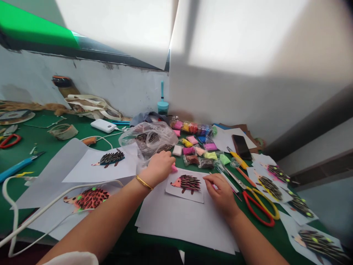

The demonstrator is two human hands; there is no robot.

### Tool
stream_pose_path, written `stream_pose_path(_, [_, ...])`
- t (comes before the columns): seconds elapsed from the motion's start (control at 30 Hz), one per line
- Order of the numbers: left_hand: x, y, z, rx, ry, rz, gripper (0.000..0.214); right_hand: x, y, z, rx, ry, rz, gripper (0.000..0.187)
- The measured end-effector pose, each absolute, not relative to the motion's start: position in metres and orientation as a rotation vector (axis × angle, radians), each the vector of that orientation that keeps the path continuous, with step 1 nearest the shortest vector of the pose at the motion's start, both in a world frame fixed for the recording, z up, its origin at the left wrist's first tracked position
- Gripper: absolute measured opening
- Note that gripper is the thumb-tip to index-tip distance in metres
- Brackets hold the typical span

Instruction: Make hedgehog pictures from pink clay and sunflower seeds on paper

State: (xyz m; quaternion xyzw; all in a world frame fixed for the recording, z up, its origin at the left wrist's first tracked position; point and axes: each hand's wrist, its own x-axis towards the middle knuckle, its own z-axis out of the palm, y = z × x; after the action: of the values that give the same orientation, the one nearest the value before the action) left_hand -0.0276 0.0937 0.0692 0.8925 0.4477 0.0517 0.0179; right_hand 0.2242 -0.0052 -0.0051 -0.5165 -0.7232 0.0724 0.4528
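Note:
A small white card (176, 194) bears a pink clay hedgehog (187, 184) with rows of striped sunflower seeds as spines, and lies on a stack of white paper (182, 224). At the card's upper left is my left hand (161, 167), its fingers curled together beside a plastic bag (129, 138) of seeds. A bit of pink clay (174, 168) shows just below those fingers; whatever they grip is hidden. My right hand (220, 191) rests at the card's right edge, thumb and forefinger pinched. I cannot make out anything between them.
Clay packets (211, 155) crowd the area behind the card. Scissors (257, 206), a phone (241, 146) and finished hedgehog cards (270, 187) lie right. To the left are hedgehog sheets (82, 169), a white cable (55, 197), a power bank (103, 126) and blue-handled pliers (19, 167).

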Motion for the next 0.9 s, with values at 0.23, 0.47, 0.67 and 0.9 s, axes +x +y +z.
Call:
stream_pose_path(0.23, [-0.029,0.099,0.052,2.71,1.308,0.222,0.015,0.229,-0.006,-0.004,-1.324,-1.698,0.187,0.014])
stream_pose_path(0.47, [-0.041,0.1,0.056,2.491,1.324,0.424,0.033,0.239,-0.005,0.0,-1.411,-1.456,0.231,0.018])
stream_pose_path(0.67, [-0.034,0.105,0.057,2.231,1.21,0.58,0.043,0.255,0.001,-0.006,-1.468,-1.093,0.313,0.028])
stream_pose_path(0.9, [-0.007,0.074,0.063,1.164,0.678,0.678,0.036,0.238,-0.006,0.006,-1.412,-1.405,0.493,0.035])
